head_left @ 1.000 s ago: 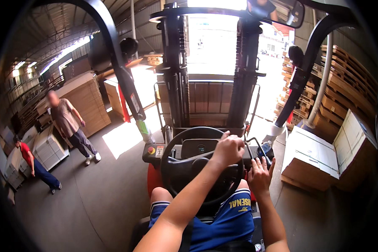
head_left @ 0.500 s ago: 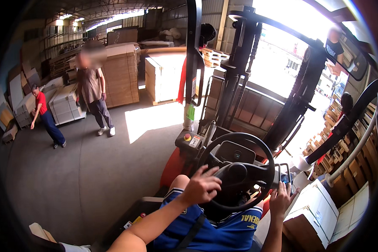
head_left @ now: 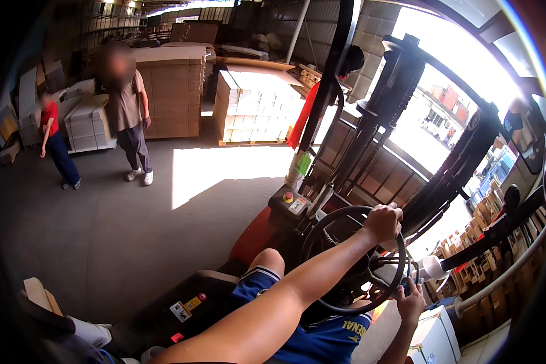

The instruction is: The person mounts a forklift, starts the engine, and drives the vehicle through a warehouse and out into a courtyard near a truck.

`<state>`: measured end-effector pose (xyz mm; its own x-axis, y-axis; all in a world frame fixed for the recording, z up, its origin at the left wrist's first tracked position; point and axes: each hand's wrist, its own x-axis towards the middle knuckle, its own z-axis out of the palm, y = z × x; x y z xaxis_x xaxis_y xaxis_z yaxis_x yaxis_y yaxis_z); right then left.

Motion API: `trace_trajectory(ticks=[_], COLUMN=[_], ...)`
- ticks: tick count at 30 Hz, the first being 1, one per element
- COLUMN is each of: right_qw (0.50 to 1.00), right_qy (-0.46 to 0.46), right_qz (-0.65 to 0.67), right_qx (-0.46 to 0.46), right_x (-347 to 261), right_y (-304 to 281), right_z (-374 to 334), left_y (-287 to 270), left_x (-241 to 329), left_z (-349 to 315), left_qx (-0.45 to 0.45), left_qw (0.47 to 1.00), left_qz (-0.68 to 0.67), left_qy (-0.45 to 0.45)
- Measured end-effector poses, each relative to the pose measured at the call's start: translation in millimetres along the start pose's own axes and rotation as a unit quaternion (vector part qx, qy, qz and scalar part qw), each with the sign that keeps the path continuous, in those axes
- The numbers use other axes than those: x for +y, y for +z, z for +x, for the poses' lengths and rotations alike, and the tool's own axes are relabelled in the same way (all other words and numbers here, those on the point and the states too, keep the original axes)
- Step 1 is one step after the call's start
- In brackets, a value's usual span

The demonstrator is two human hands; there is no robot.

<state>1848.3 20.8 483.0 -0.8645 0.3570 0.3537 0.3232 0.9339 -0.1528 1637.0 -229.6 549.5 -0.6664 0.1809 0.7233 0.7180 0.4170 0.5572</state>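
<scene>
My left arm reaches across my lap to the steering wheel (head_left: 350, 210) of a forklift. My left hand (head_left: 384, 223) is closed over the upper right of the wheel, its fingers curled at the rim. On the wheel's right side, my right hand (head_left: 412, 301) is raised with its fingers bent around a dark control lever (head_left: 406, 283), partly hidden by the fingers. Behind the wheel stands the forklift's black mast (head_left: 385, 91). A red button (head_left: 289, 197) sits on the console to the left of the wheel.
Two people stand on the left, one in a brown shirt (head_left: 129, 103) and one in a red shirt (head_left: 50, 118). Behind them are stacked cardboard sheets (head_left: 170, 91) and a sunlit pallet load (head_left: 255, 112). Wooden pallets (head_left: 479, 224) and white boxes (head_left: 434, 340) stand on the right.
My left hand has swung from the wheel's left side over to its upper right and closed there. The wheel has turned. My right hand stays by the levers. The view has shifted.
</scene>
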Motion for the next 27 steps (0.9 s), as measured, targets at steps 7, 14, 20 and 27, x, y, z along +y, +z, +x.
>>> trace_trajectory(ticks=[7, 14, 20, 27], right_qw=[0.999, 0.998, 1.0, 1.0], right_qy=[-0.003, -0.028, 0.002, 0.02], right_qz=[0.006, 0.029, 0.0, -0.003], right_qx=[-0.044, -0.044, -0.015, 0.006], right_x=[-11.2, -28.4, -34.6, -54.9], right_y=[57.6, 113.5, 145.8, 173.3], right_z=[108.2, 233.4, 316.4, 380.4], left_y=[59.1, 77.4, 80.5, 69.4], left_x=[-88.9, -201.6, -259.7, -343.6], left_z=[73.0, 157.4, 212.1, 243.7], left_qx=[-0.057, -0.046, -0.002, 0.013], left_qw=[0.998, 0.998, 0.997, 0.997], left_qz=[0.012, 0.009, 0.001, -0.06], left_qy=[-0.002, -0.032, -0.075, -0.048])
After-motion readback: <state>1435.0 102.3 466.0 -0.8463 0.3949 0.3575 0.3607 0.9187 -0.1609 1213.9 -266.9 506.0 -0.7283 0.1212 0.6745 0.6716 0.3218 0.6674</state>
